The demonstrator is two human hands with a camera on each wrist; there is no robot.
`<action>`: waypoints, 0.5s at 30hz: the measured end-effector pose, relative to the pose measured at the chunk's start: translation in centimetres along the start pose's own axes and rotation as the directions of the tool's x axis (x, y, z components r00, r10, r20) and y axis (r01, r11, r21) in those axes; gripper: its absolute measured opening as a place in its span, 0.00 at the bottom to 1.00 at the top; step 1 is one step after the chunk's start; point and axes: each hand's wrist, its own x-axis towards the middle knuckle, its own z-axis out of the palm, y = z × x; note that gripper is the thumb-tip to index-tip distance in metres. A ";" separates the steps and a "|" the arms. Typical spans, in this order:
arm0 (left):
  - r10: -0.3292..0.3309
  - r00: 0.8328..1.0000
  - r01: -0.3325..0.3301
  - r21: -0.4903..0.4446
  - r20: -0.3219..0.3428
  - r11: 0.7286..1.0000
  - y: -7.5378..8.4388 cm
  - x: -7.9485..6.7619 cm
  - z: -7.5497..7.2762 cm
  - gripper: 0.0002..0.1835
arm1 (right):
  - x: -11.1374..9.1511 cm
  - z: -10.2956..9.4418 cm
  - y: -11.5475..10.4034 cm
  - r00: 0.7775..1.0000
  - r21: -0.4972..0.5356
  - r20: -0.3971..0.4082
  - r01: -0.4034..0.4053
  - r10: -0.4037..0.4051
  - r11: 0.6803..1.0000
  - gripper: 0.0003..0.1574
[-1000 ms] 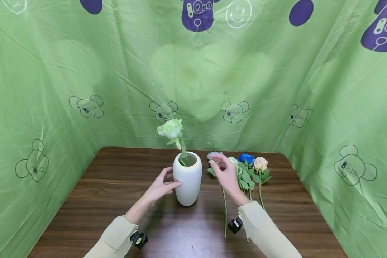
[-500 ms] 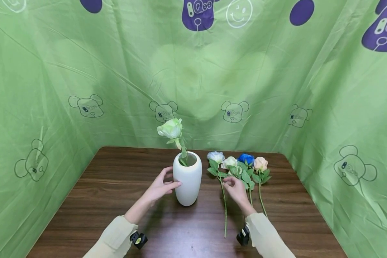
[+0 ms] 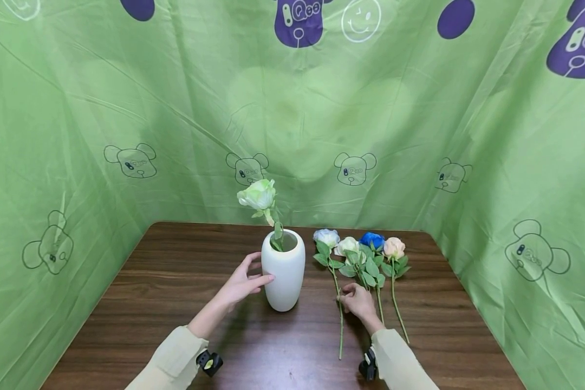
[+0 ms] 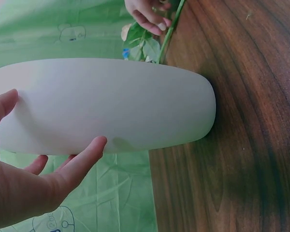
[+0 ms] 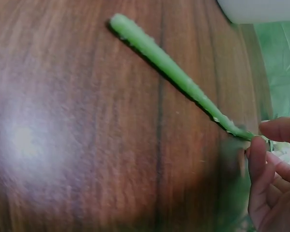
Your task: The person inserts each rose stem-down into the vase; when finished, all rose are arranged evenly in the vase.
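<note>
A white vase [image 3: 284, 276] stands upright on the table, with one pale green-white rose [image 3: 257, 195] leaning in its mouth. My left hand [image 3: 242, 284] holds the vase's left side, thumb on the front and other fingers around toward the back; in the left wrist view, fingertips [image 4: 99, 143] lie against the white wall. To the right, my right hand [image 3: 359, 303] pinches the stem of a pale blue rose [image 3: 326, 238] partway down. In the right wrist view that green stem [image 5: 159, 58] runs from the thumb and forefinger, its cut end lying close over the wood.
Beside the pale blue rose lie a cream rose [image 3: 348, 247], a blue rose [image 3: 372, 240] and a peach rose [image 3: 394, 248], leaves overlapping and stems toward me. The brown wooden table [image 3: 175, 260] is enclosed by green printed cloth [image 3: 302, 119] behind and on both sides.
My right hand has come down from over the flower heads toward me and now pinches the pale blue rose's stem. My left hand and the vase have stayed still.
</note>
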 end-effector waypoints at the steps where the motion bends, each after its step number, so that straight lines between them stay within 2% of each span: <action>1: 0.003 1.000 -0.003 0.002 0.002 1.000 0.0 0.0 0.0 0.38 | 0.0 0.1 0.1 1.000 -0.007 -0.002 -0.007 0.007 1.000 0.19; 8: -0.006 1.000 0.006 -0.002 0.000 1.000 0.1 -0.1 0.0 0.38 | -0.1 1.0 0.3 1.000 -0.086 -0.001 -0.013 0.013 0.996 0.19; 15: -0.003 1.000 0.003 0.000 0.000 1.000 0.2 -0.1 0.1 0.38 | 0.1 1.0 0.3 0.996 -0.209 -0.075 -0.063 0.048 0.976 0.16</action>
